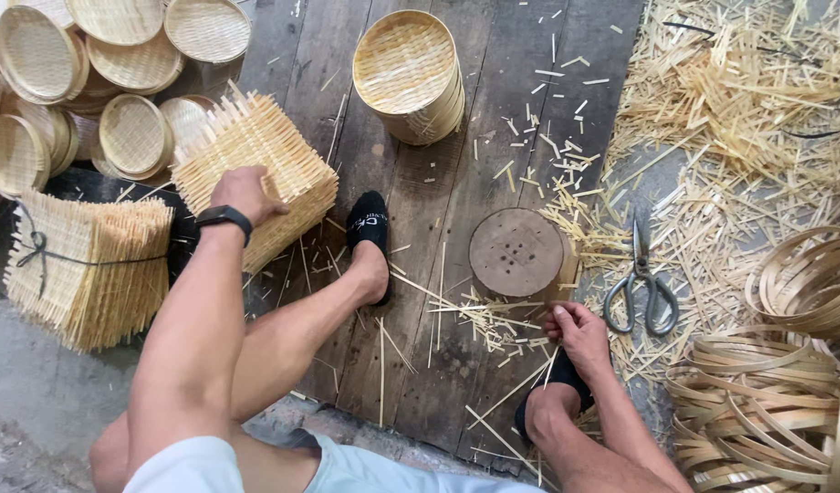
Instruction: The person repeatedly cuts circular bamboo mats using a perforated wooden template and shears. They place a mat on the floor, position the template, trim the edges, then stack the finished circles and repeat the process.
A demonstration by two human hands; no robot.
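My left hand (245, 194) rests on top of a stack of square woven bamboo mats (255, 169) at the left, fingers spread over the top mat; a black band sits on that wrist. My right hand (579, 330) hangs low near my right foot, fingers curled around thin bamboo slivers (493, 315) on the wooden floor. A round dark wooden disc (516, 251) lies just above that hand. A pair of scissors (641, 278) lies to the right of the disc.
A stack of finished round woven trays (411, 73) stands at the top centre, more trays (119, 73) at top left. A tied bundle of mats (91, 269) lies left. Bamboo hoops (785, 365) pile at the right, offcuts (739, 100) above them. My feet wear black slippers (370, 228).
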